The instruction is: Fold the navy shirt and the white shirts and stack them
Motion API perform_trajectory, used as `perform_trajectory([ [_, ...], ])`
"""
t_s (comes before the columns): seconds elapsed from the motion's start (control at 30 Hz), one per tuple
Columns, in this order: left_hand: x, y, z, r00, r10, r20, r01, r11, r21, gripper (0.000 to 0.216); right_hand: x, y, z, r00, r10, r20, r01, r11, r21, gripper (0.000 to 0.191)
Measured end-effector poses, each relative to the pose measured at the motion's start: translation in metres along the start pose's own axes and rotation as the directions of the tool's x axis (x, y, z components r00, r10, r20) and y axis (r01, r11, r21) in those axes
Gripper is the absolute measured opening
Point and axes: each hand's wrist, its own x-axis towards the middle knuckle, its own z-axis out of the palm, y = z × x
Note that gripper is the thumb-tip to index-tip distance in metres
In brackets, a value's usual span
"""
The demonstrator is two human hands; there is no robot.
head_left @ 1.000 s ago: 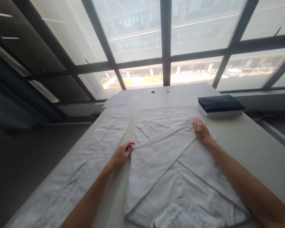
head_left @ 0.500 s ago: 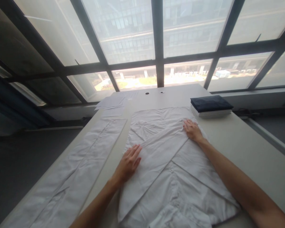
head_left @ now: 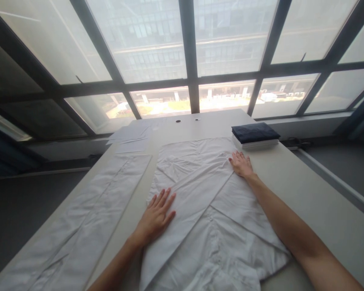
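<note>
Left fingers [head_left: 169,201] splayed wider, white garment [head_left: 194,194] beneath

White garment [head_left: 197,198], spread flat on the worktop [head_left: 297,194], its far edge nearly straight. A fold of cloth crosses it diagonally; the near end is rumpled.

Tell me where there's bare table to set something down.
Bare table lies right of the right forearm, and behind the white shirt between papers and navy folded cloth. Crowded: the narrow strip between shirt and long folded white garment, which the left forearm crosses.
</note>
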Motion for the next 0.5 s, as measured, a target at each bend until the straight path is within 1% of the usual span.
perform_trajectory([
  [0.13,0.004,0.001,-0.010,0.999,-0.008,0.044,0.010,0.998,-0.060,0.058,0.000,-0.002,-0.011,0.996,0.015,-0.089,-0.014,1.000,0.011,0.063],
  [0.23,0.007,0.012,-0.021,1.000,0.003,0.020,-0.001,0.995,-0.104,0.055,-0.006,-0.015,-0.024,0.988,-0.028,-0.150,0.036,0.998,0.054,0.057],
  [0.3,0.008,0.025,-0.025,0.999,0.036,0.007,-0.034,0.992,-0.122,0.054,-0.016,-0.030,-0.029,0.988,-0.092,-0.124,0.105,0.990,0.098,0.053],
  [0.37,0.010,0.038,-0.024,0.996,0.080,0.027,-0.076,0.989,-0.129,0.055,-0.032,-0.046,-0.030,0.982,-0.177,-0.066,0.185,0.973,0.136,0.052],
  [0.43,0.010,0.048,-0.020,0.994,0.099,0.050,-0.092,0.987,-0.130,0.056,-0.050,-0.058,-0.027,0.963,-0.269,-0.019,0.268,0.950,0.160,0.055],
  [0.5,0.010,0.052,-0.016,0.995,0.090,0.048,-0.082,0.987,-0.136,0.056,-0.066,-0.062,-0.022,0.944,-0.330,0.015,0.322,0.932,0.168,0.060],
])
